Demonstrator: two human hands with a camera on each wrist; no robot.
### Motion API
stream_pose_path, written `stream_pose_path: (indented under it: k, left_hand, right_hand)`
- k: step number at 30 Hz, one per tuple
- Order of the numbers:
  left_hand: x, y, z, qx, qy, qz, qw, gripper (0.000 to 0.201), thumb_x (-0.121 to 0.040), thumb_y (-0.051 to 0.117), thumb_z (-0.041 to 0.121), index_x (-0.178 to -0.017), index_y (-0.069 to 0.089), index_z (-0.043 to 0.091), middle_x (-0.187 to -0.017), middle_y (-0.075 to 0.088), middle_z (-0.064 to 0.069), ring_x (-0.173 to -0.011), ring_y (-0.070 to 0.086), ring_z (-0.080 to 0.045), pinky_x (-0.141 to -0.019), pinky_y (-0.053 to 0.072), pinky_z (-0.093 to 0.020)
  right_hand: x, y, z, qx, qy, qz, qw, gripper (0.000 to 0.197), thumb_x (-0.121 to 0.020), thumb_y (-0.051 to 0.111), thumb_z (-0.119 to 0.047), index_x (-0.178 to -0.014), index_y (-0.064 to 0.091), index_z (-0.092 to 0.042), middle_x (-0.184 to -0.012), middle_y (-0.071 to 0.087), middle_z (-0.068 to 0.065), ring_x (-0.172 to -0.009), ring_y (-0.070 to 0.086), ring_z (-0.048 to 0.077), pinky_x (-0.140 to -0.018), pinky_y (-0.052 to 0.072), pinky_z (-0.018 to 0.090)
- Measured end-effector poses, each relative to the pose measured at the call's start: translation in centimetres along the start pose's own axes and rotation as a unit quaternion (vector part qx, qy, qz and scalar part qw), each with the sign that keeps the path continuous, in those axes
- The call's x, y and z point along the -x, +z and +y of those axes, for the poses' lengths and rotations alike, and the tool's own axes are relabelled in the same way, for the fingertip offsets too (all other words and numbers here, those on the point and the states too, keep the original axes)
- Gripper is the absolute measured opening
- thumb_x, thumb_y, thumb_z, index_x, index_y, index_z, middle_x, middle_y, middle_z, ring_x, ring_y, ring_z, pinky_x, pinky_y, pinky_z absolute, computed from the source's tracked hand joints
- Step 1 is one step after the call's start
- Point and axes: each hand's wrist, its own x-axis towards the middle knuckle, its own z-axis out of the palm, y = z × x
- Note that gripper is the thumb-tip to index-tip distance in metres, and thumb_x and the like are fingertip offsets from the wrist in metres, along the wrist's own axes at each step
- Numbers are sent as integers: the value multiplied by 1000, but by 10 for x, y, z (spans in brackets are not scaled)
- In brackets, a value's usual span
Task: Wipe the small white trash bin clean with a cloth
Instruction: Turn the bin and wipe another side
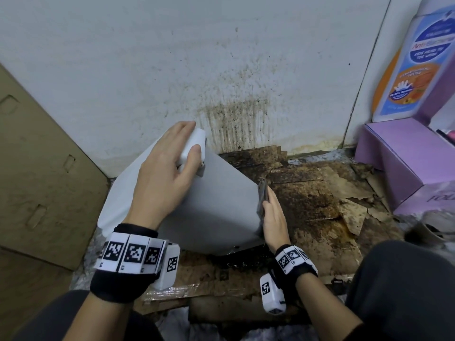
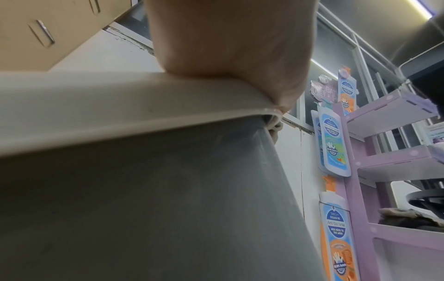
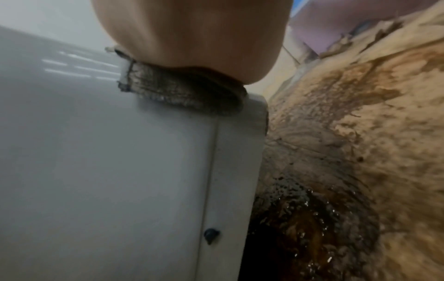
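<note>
The small white trash bin (image 1: 216, 207) leans tilted toward the wall over soiled cardboard. My left hand (image 1: 170, 166) grips its lid end, fingers over the top and thumb on the near face; the left wrist view shows the palm (image 2: 228, 47) on the lid rim (image 2: 120, 106). My right hand (image 1: 273, 215) lies flat against the bin's right side with straight fingers. It presses a dirty grey cloth (image 1: 262, 193) onto that side. In the right wrist view the cloth (image 3: 187, 95) sits under the palm (image 3: 192, 32) at the bin's corner (image 3: 108, 171).
Stained, torn cardboard (image 1: 320, 205) covers the floor, with a wet dark spill (image 3: 312, 218) right of the bin. The white wall (image 1: 234, 114) behind is splattered brown. A purple display stand (image 1: 398, 156) stands at the right, a brown cardboard box (image 1: 37, 168) at the left.
</note>
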Motion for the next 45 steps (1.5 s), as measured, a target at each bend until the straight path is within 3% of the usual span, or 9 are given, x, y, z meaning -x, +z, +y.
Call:
stream_pose_path:
  k: [5, 9, 15, 18, 22, 30, 36, 41, 45]
  left_hand:
    - [0, -1, -1, -3, -2, 3, 1000, 50, -107, 40, 41, -155, 45, 25, -161, 42, 11, -150, 33, -3, -112, 22, -8]
    - [0, -2, -3, -1, -6, 7, 1000, 50, -107, 39, 40, -154, 46, 25, -161, 42, 10, -151, 34, -5, -118, 30, -25]
    - [0, -2, -4, 5, -3, 7, 1000, 50, -106, 42, 39, -154, 47, 25, -161, 43, 9, -151, 32, -3, -117, 24, -15]
    - [1, -4, -7, 18, -10, 14, 1000, 48, -107, 45, 36, -153, 48, 24, -160, 44, 9, -150, 34, -2, -118, 25, -16]
    - [0, -3, -6, 18, -8, 14, 1000, 48, -107, 45, 36, -153, 49, 23, -160, 45, 9, -149, 34, -2, -117, 24, -13]
    - [0, -4, -4, 38, -19, 22, 999, 47, -106, 46, 36, -151, 51, 24, -159, 45, 11, -149, 36, -3, -118, 34, -27]
    - [-3, 1, 3, 25, -14, 8, 1000, 48, -106, 45, 38, -152, 49, 24, -159, 45, 11, -149, 35, -3, -114, 28, -19]
    - [-3, 0, 3, 19, -16, 15, 1000, 50, -105, 42, 40, -152, 50, 25, -159, 45, 10, -149, 36, -5, -114, 31, -22]
    - [-1, 1, 4, 16, -8, 13, 1000, 51, -104, 41, 40, -152, 49, 24, -159, 45, 10, -149, 36, -5, -113, 29, -19]
  right_hand:
    - [-1, 9, -21, 20, 22, 14, 999, 63, -102, 26, -33, -163, 27, -20, -171, 22, -5, -158, 16, 10, -129, 12, 40]
    - [4, 28, -66, 30, -51, 10, 998, 72, -93, 18, -37, -161, 30, -18, -168, 30, -2, -156, 23, 17, -126, 20, 45]
    - [16, 52, -158, -23, -159, -109, 981, 59, -106, 16, -29, -165, 18, -19, -172, 13, -6, -158, 3, 6, -130, 5, 35]
    - [13, 55, -156, 0, -204, -131, 970, 56, -110, 16, -26, -165, 15, -19, -173, 12, -8, -158, 2, 4, -130, 6, 37]
    - [11, 50, -122, 67, -263, -86, 959, 58, -108, 18, -32, -165, 17, -20, -172, 14, -9, -157, 5, 1, -130, 8, 32]
    - [0, 6, -27, 66, -108, -60, 990, 54, -109, 21, -32, -163, 23, -27, -170, 19, -12, -154, 12, -4, -130, 10, 33]
    - [-9, -5, 3, 48, 15, -31, 998, 54, -110, 26, -24, -163, 22, -23, -171, 16, -8, -156, 11, 5, -128, 9, 31]
    - [-2, 12, -39, 22, -21, 6, 1000, 63, -100, 25, -33, -161, 31, -19, -169, 27, -3, -156, 20, 10, -128, 13, 33]
    - [12, 36, -108, -3, -122, -49, 991, 64, -101, 17, -36, -163, 25, -20, -171, 21, -5, -157, 14, 9, -130, 13, 39]
